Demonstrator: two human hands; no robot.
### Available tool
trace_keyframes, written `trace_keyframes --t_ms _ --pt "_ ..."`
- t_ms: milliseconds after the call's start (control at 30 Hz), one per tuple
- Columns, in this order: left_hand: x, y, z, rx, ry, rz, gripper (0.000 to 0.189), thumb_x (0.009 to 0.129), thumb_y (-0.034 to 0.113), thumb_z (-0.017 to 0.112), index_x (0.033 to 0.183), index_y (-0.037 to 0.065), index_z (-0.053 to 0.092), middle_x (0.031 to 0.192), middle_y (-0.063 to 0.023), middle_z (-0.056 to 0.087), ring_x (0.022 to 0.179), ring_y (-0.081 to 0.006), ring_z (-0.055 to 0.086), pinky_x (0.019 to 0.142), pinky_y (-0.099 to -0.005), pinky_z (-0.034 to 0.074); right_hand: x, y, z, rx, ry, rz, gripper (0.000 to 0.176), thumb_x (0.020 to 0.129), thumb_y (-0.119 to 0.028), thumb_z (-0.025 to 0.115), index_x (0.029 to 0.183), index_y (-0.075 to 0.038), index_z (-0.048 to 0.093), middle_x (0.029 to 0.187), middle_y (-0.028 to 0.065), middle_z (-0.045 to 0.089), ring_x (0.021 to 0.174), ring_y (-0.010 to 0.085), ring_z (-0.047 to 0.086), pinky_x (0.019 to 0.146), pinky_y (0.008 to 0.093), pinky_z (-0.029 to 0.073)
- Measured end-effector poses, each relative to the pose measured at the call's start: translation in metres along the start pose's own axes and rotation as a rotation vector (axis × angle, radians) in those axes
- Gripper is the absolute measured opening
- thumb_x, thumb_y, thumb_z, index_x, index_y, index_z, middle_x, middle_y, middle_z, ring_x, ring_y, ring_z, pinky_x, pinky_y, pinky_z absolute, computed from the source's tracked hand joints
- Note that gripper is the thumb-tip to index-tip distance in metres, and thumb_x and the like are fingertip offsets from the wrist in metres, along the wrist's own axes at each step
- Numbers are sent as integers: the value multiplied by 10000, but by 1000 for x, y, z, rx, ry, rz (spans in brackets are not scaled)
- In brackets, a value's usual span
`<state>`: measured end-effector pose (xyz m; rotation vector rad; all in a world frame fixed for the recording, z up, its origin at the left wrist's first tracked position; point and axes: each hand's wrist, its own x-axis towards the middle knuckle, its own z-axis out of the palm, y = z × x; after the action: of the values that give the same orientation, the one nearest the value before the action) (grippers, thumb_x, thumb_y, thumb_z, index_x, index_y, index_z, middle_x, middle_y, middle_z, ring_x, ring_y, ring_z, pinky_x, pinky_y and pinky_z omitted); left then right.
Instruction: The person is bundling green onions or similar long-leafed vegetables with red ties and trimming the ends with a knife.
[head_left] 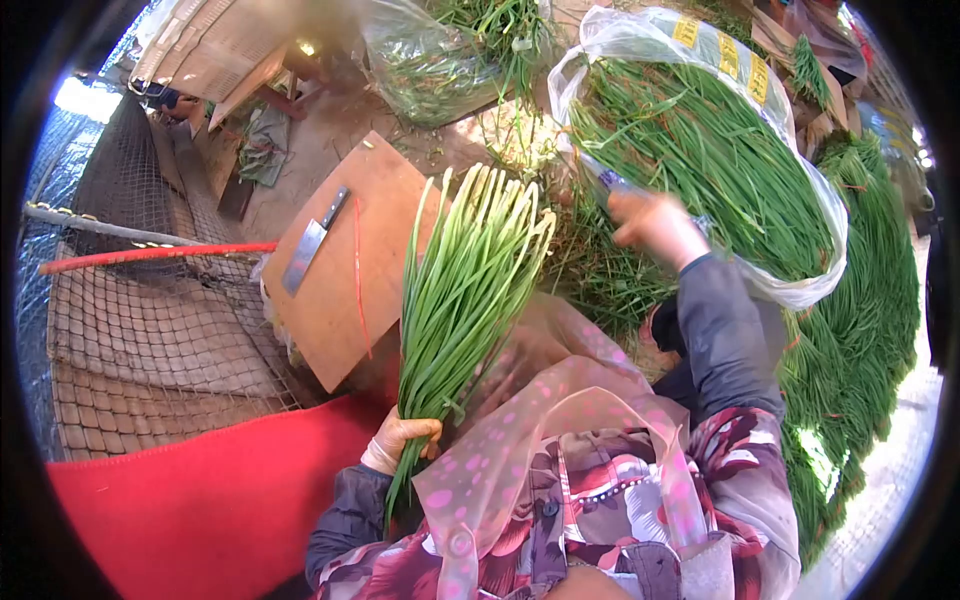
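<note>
My left hand [408, 437], low and left of my apron, is closed round the lower, leafy end of a bunch of garlic chives [470, 280]. Their pale cut ends fan out upward, over the right edge of a brown board [390, 190]. To the right, my right hand [660, 228] is smeared by motion; its fingers look curled on the near rim of a clear plastic bag [815, 290]. More loose garlic chives [700, 150] fill that bag. A knife [316, 240] with a black handle and a red tie [358, 280] lie on the board.
A large heap of garlic chives [860, 300] lies at the right. Another clear bag [420, 70] of greens stands at the back. Plant scraps [590, 245] cover the ground before me. Red cloth [200, 500], netting [150, 350] and a red pole [160, 258] are at left.
</note>
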<state>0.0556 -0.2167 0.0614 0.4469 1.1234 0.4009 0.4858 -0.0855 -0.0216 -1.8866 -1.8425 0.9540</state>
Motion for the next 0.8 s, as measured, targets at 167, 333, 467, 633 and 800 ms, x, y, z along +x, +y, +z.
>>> trace_keyframes --t_ms 167,333,467,633,800 --pt "2 -5 9 -62 -39 1 340 734 84 657 1045 -18 567 580 -76 540 429 -163 503 418 -276 405 -1 -61 10 323 53 -243 1091 622 -326 820 1453 23 205 1483 239 271 1384 343 265 1131 345 230" --pt "9 -10 6 29 -18 25 354 738 88 667 1057 -18 554 580 -87 540 422 -171 496 418 -290 406 31 -95 63 -349 113 -371 814 693 -454 715 1362 -83 438 1446 169 361 1364 434 242 1058 645 208" --pt "6 -16 -2 -9 14 19 389 742 88 679 1088 -16 535 585 -90 541 419 -180 494 425 -307 415 48 -84 69 -330 133 -477 268 789 -285 584 971 -95 636 1019 169 625 1046 364 547 874 545 425" --pt "12 -12 -7 -4 -48 17 427 741 110 692 1113 -5 518 597 -92 543 418 -178 494 430 -316 431 59 -89 39 -332 125 -328 172 777 -199 516 820 -73 623 703 165 631 717 363 639 650 469 500" --pt "8 -12 -19 26 -59 -11 447 737 135 699 1118 -7 513 594 -89 538 408 -176 490 423 -309 434 87 -53 12 -466 251 -102 179 804 -205 545 855 -101 682 807 157 676 771 322 670 664 434 527"
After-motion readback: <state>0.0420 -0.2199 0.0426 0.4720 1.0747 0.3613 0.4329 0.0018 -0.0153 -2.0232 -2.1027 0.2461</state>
